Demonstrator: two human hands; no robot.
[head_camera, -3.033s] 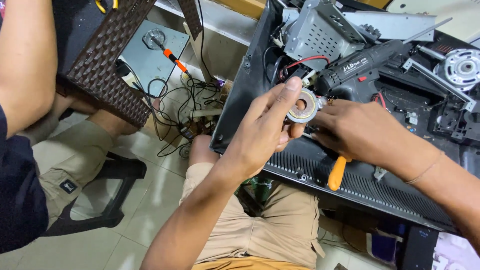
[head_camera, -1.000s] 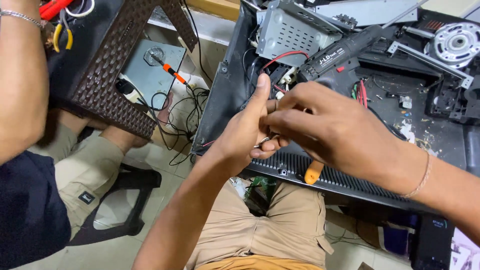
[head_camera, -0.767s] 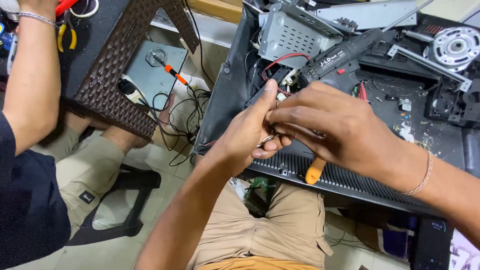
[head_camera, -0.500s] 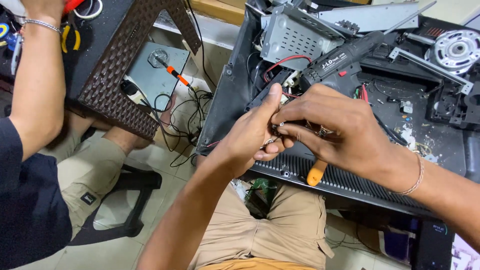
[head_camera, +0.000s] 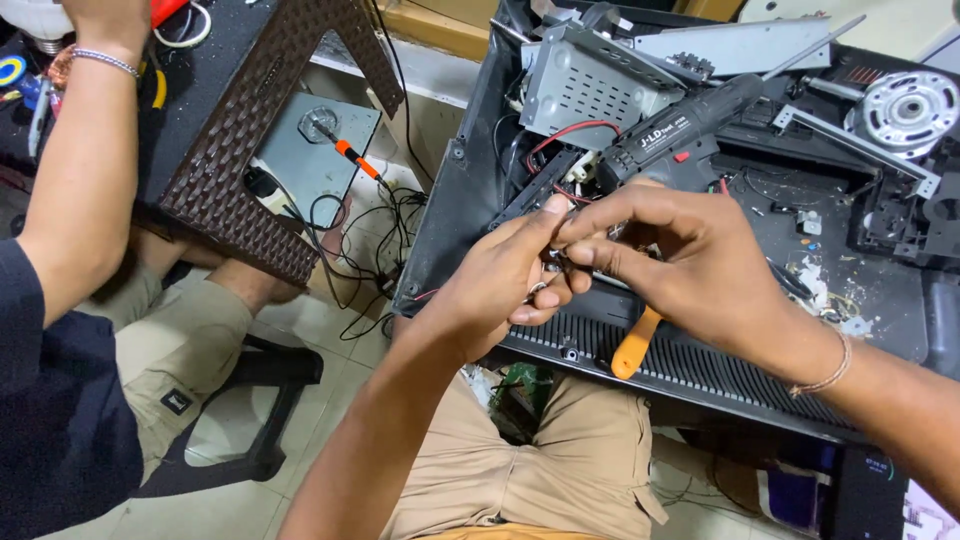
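My left hand (head_camera: 505, 285) and my right hand (head_camera: 685, 265) meet over the front edge of an opened black device casing (head_camera: 450, 215) on my lap. Both pinch a small metal part (head_camera: 556, 262) between their fingertips; most of it is hidden by my fingers. An orange-handled tool (head_camera: 634, 345) hangs below my right hand, apparently tucked under the palm. A black cordless screwdriver (head_camera: 690, 135) lies on the casing just beyond my hands.
Inside the casing sit a perforated grey metal box (head_camera: 590, 85), red and black wires (head_camera: 560, 135) and a round silver motor (head_camera: 908, 110). At left another person's arm (head_camera: 80, 170) reaches over a brown woven stool (head_camera: 260, 130). A screwdriver (head_camera: 355, 160) and cables lie on the floor.
Three seconds ago my left hand held up a round silver part in plain view. Since then my right hand has closed over it, and both hands now work it with their fingertips.
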